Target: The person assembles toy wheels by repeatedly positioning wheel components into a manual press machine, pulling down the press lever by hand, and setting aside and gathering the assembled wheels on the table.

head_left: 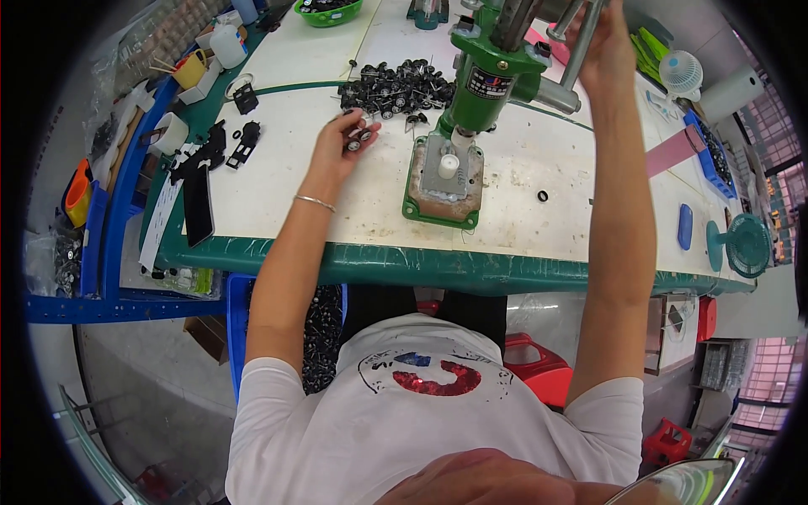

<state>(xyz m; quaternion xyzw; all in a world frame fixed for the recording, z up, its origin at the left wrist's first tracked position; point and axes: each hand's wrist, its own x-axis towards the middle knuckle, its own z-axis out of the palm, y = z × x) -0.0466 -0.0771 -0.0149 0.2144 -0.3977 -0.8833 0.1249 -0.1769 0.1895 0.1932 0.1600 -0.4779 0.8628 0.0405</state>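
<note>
My left hand (333,150) is closed on small black wheels (357,140) with silvery hubs, held just above the white tabletop. Close beyond it lies a heap of black wheels on thin axles (396,88). A green hand press (481,105) stands in the middle, its metal base plate (446,164) carrying a small white round fixture (449,166) under the ram. Raised at the upper right, my right hand (604,52) is at the metal lever (581,46) of the press and appears wrapped round it; its fingers are partly hidden.
A black phone (199,206) and black plastic parts (244,145) lie at the left. One small black ring (542,196) sits right of the press. A green basket (328,12) stands at the back; a teal fan (746,246) and blue tray (711,156) are at the right.
</note>
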